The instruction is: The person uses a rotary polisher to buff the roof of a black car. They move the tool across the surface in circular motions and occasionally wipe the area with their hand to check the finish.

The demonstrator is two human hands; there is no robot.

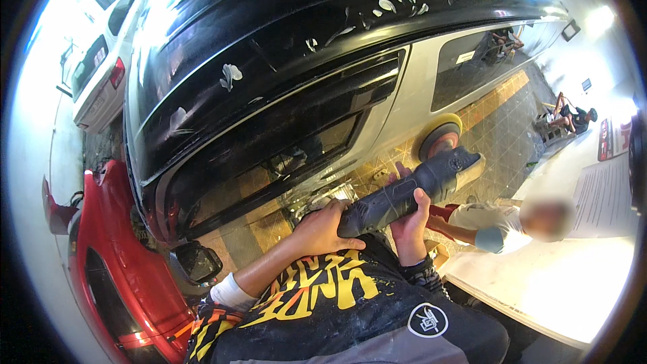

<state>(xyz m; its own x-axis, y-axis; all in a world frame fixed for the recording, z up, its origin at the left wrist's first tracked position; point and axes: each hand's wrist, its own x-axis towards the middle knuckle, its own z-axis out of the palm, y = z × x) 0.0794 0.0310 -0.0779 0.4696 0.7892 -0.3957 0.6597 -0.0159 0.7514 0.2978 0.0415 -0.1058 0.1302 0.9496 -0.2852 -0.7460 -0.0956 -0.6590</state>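
Observation:
A dark polisher (391,203) with a long cylindrical body is held across in front of my chest. My left hand (323,230) is closed round its rear end. Further along, near the tool's head, my right hand (411,226) cradles the body from below, its thumb on the near side and its fingers beyond. The round pad (439,139), with a yellowish rim, points away from me, close to the white side of a van (397,118); I cannot tell whether it touches. Whitish patches (230,75) dot the van's black roof (283,34).
A red car body (128,249) stands at the left, behind the van's side mirror (195,261). Beyond is a white car (101,77). A person in a light shirt (488,226) is close on my right, beside a pale board (539,290). Another person (573,118) sits farther off.

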